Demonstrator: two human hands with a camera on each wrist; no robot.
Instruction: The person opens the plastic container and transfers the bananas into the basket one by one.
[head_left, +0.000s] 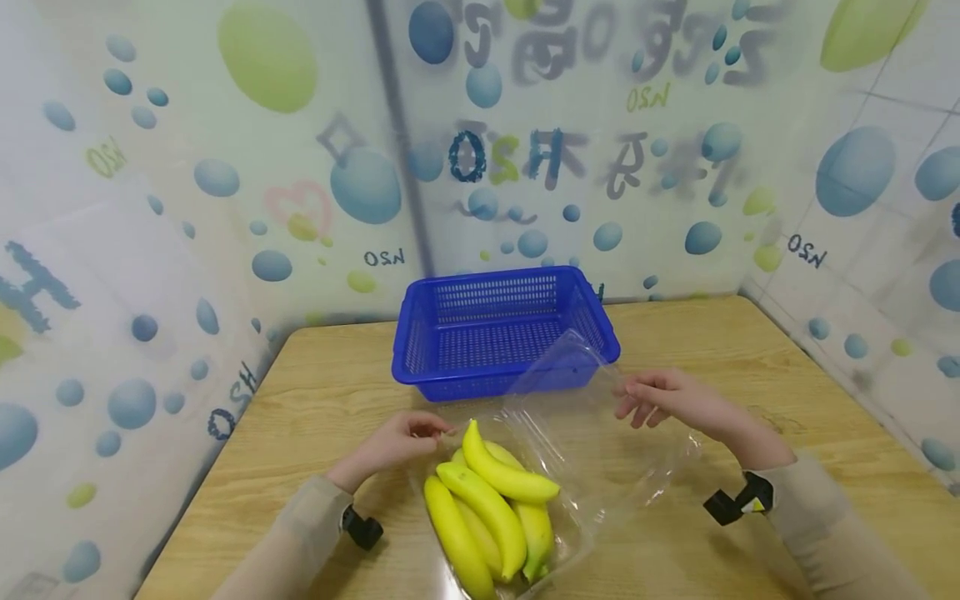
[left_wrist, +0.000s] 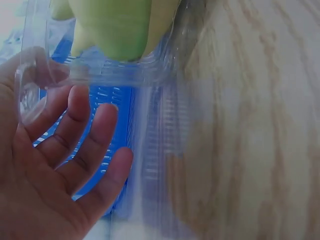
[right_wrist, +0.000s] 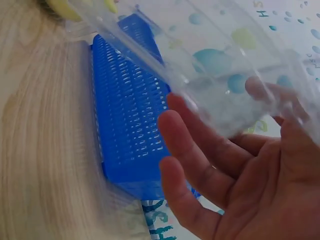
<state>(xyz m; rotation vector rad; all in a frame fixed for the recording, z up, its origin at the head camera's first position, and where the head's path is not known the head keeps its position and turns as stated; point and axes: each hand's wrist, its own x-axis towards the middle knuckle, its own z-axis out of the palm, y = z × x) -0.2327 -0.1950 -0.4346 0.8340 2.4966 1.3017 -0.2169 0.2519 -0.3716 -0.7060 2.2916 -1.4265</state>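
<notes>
A clear plastic clamshell container (head_left: pixel 573 546) stands on the table with its hinged lid (head_left: pixel 577 417) swung up to the right. Several yellow bananas (head_left: pixel 487 508) lie in its base. At the container's far left corner, my left hand (head_left: pixel 397 446) pinches the rim between thumb and index finger; the left wrist view shows the other fingers loosely bent below. My right hand (head_left: pixel 678 404) holds the edge of the raised lid, thumb and forefinger at the plastic. In the right wrist view the remaining fingers (right_wrist: pixel 182 135) are spread and half curled.
Behind the container, a blue perforated basket (head_left: pixel 420 387) stands near the table's back edge, partly seen through the lid. The wooden table (head_left: pixel 315 400) is enclosed by printed sheets (head_left: pixel 300 208) at the back and both sides.
</notes>
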